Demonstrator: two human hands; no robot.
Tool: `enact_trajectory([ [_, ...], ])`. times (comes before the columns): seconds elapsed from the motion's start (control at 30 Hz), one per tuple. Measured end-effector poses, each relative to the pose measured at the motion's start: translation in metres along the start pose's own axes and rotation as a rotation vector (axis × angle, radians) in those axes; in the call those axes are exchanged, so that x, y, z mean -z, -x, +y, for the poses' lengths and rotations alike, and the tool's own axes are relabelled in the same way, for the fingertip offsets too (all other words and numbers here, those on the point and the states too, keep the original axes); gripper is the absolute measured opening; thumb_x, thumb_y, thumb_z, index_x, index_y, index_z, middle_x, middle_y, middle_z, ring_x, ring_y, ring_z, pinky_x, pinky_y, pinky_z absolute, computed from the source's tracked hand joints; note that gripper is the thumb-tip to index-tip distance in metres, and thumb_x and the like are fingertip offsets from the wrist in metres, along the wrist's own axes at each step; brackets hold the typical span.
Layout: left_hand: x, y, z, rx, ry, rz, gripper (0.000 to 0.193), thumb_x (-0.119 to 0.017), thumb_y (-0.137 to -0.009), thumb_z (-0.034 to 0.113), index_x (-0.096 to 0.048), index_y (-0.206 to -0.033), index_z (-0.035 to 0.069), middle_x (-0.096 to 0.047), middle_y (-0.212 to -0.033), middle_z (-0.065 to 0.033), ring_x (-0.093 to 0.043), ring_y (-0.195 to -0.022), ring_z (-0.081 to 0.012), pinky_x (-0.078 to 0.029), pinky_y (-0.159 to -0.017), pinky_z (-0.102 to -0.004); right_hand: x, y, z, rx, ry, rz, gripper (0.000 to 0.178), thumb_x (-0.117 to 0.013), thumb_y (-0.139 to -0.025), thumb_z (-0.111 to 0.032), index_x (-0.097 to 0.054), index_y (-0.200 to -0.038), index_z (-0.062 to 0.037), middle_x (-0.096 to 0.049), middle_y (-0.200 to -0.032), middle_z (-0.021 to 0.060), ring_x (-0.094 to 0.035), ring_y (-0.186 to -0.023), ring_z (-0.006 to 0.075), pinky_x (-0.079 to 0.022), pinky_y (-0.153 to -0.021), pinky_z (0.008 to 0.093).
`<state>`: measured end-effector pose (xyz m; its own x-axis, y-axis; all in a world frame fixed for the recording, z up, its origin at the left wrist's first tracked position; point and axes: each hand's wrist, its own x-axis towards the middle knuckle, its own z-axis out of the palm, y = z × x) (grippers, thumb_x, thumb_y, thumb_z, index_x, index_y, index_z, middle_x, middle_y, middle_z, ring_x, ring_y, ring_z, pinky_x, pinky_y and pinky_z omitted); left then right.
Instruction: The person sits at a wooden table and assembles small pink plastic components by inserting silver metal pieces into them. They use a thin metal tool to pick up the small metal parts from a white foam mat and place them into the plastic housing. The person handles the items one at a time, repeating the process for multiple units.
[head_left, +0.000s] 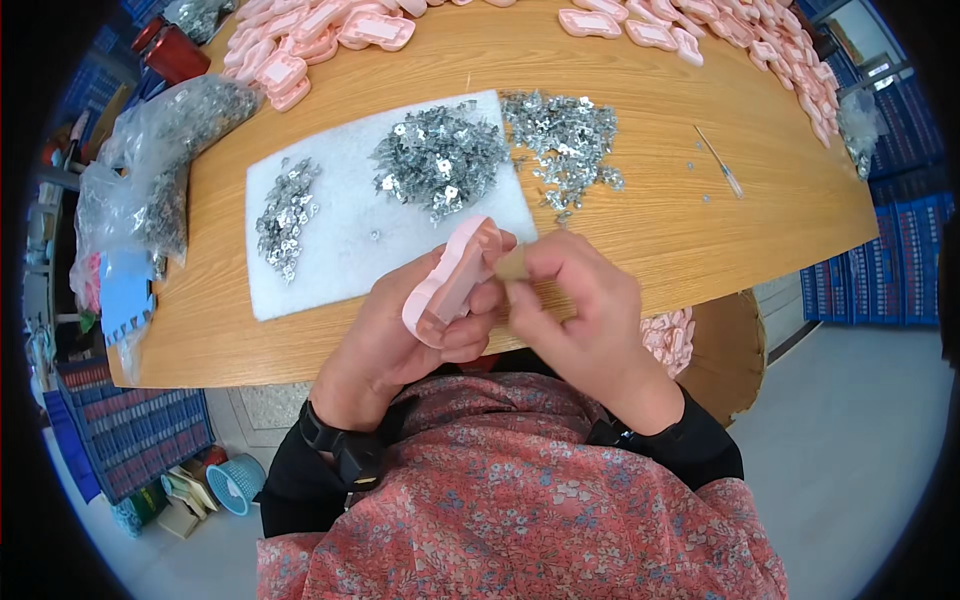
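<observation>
A pink plastic casing (pixel 452 282) is gripped edge-up in the closed left hand (pixel 400 335) above the near edge of the wooden bench (pixel 640 215), while a small tan piece (pixel 512 264) is pinched against it by the closed right hand (pixel 580 310), just before the white foam pad (pixel 330 260) strewn with small metal clips (pixel 440 155).

At your far left, a clear plastic bag (pixel 165 150) of small metal parts lies slumped over the table edge. Behind it stands what appears to be a red jar (pixel 172 52).
</observation>
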<state>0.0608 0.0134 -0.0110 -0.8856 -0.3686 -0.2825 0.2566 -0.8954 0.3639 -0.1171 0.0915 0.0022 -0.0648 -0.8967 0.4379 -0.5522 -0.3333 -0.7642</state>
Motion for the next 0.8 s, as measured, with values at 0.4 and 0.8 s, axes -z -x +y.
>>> enact_trajectory([
  [0.4,-0.02,-0.021,-0.016,-0.31,-0.429,0.378,0.041,-0.042,-0.104,0.02,-0.039,-0.143,0.009,-0.06,-0.114,-0.0092,-0.067,-0.094,-0.0181,-0.054,-0.075,-0.0293,0.001,0.007,-0.002,0.074,0.083,0.051,0.043,-0.081,-0.074,-0.013,-0.06,-0.111,-0.0066,-0.064,-0.1,0.0069,-0.062,-0.089,0.0198,-0.044,-0.079,0.0315],
  [0.8,-0.006,0.022,0.01,0.071,-0.746,-0.035,0.052,-0.045,-0.105,0.038,-0.04,-0.146,0.006,-0.063,-0.113,-0.0083,-0.063,-0.097,-0.0159,-0.051,-0.084,-0.0285,0.032,0.002,-0.012,-0.345,-0.426,-0.374,0.025,-0.069,-0.087,-0.003,-0.062,-0.111,0.0005,-0.067,-0.095,0.0011,-0.058,-0.082,0.0074,-0.049,-0.071,0.0241],
])
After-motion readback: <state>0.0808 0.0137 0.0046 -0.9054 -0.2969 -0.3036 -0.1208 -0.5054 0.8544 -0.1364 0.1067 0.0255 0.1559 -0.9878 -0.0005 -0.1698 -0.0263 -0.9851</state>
